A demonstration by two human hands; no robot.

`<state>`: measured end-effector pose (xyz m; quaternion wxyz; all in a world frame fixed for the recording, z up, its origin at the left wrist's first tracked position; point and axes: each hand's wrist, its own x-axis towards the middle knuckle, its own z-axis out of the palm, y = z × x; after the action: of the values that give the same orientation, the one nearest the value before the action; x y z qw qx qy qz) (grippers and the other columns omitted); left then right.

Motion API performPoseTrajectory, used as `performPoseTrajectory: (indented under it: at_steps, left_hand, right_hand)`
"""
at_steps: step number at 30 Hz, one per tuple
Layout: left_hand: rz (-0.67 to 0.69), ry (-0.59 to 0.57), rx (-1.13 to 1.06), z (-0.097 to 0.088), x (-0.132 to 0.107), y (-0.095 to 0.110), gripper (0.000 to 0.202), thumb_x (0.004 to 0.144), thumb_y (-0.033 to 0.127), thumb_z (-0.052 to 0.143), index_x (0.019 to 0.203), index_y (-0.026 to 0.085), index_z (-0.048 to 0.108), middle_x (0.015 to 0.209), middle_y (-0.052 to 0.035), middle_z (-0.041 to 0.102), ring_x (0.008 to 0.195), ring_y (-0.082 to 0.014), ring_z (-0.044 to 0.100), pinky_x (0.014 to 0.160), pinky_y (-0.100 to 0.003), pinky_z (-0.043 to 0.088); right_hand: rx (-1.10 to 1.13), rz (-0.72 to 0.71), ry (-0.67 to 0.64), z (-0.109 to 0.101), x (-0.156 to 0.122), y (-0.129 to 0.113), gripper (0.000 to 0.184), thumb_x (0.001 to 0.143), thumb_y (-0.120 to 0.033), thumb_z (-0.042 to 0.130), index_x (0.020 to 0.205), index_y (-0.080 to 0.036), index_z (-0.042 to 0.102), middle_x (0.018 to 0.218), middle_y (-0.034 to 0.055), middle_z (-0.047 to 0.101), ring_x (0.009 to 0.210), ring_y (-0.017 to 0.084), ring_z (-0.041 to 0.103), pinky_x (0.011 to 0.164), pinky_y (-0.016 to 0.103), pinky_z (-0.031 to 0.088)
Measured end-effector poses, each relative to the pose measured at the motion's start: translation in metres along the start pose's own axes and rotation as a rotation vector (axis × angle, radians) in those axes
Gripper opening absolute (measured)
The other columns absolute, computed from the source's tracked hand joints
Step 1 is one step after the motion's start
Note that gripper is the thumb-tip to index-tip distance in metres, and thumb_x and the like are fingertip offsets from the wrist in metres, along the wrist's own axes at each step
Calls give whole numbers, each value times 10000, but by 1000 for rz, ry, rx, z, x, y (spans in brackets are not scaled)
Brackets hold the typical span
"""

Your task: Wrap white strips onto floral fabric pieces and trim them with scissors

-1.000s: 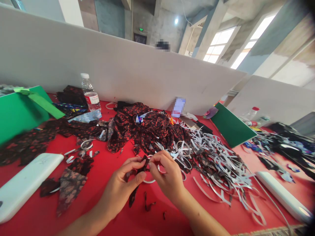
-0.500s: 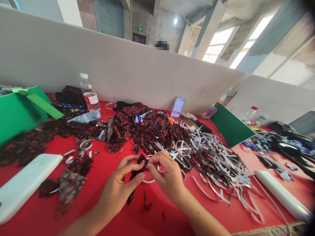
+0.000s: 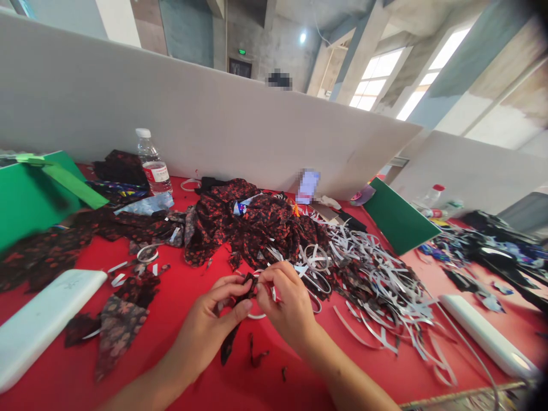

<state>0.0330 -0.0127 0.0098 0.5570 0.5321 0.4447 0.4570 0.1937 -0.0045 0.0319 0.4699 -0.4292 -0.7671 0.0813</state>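
Between both hands is a dark fabric strip point(image 3: 230, 341), its lower end hanging under my left palm. My left hand point(image 3: 209, 322) is closed, pinching the strip between thumb and fingers. My right hand point(image 3: 287, 299) pinches at the strip's upper end, fingertips close to those of my left; the exact grip of the right fingertips is partly hidden. Beneath them, small dark scraps point(image 3: 258, 358) lie on the red tabletop point(image 3: 295, 382). Just behind the hands spreads a heap of black fabric with red flowers point(image 3: 257, 222).
A tangle of white strips point(image 3: 377, 279) lies to the right. White elongated devices point(image 3: 47, 319) stand at both sides. A water bottle point(image 3: 154, 162) and an upright phone point(image 3: 307, 187) are near the grey partition point(image 3: 192, 114). Green panels point(image 3: 400, 217) flank the area; floral scraps point(image 3: 122, 328) lie left.
The view has shifted slightly. The upper end of the fabric strip sits lower and more folded between my fingers; both hands stay in nearly the same place.
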Motion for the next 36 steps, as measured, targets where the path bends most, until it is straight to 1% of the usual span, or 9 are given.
performPoseTrajectory:
  at_steps: [6,9,11,15,20,23,29,33,36]
  left_hand:
    - [-266,-19,-337,6,-2,15,267,658,328,755,900,227,705,908,-9,721,898,-166,637,824,-262,472]
    - [-348,0,-482,7,0,18,309,592,298,805,876,224,708,894,1,730,810,-135,646,740,-224,477]
    - [-363,11,-524,6,1,18,326,572,283,820,873,225,709,871,10,729,766,-115,642,709,-204,470]
    - [-346,15,-500,5,1,14,315,600,271,805,893,218,702,869,7,718,766,-114,631,712,-207,463]
    - [-294,19,-368,4,0,12,296,643,309,768,912,211,696,933,-12,706,892,-156,615,810,-255,448]
    - [-274,24,-307,4,1,13,297,635,340,767,893,208,700,890,-13,709,890,-177,616,834,-287,441]
    - [-288,19,-264,3,2,16,288,620,366,768,860,217,710,807,8,703,825,-166,618,805,-279,442]
    - [-300,52,-223,3,2,15,304,589,359,783,851,219,717,698,36,661,710,-136,581,717,-247,436]
    - [-296,62,-196,3,2,15,318,588,362,784,858,209,716,670,42,631,690,-128,546,689,-238,418]
  right_hand:
    - [-1,22,5,-1,1,1,117,820,-104,496,766,-195,546,757,28,565,738,160,541,673,284,457]
    - [1,13,27,0,1,1,111,825,-116,515,773,-201,565,748,26,579,732,160,556,668,286,468]
    - [-9,-5,47,0,1,2,105,826,-123,528,784,-204,580,748,28,590,727,161,563,668,292,475]
    - [-64,-39,52,1,1,3,105,836,-131,532,808,-205,601,756,42,606,725,172,565,670,314,478]
    - [-193,-88,8,-1,1,4,109,852,-145,526,794,-196,603,749,48,622,716,180,556,664,329,455]
    - [-287,-122,-30,-4,2,3,110,857,-149,527,786,-194,599,746,42,626,704,176,545,657,326,433]
    - [-453,-222,-71,-7,4,2,116,865,-166,537,773,-191,603,737,39,627,673,168,531,623,320,398]
    - [-458,-231,-92,-6,3,4,133,871,-173,536,757,-184,604,729,40,616,671,165,525,621,314,398]
    - [-431,-223,-95,-4,2,6,150,877,-169,519,756,-183,607,730,39,600,679,164,520,630,308,409]
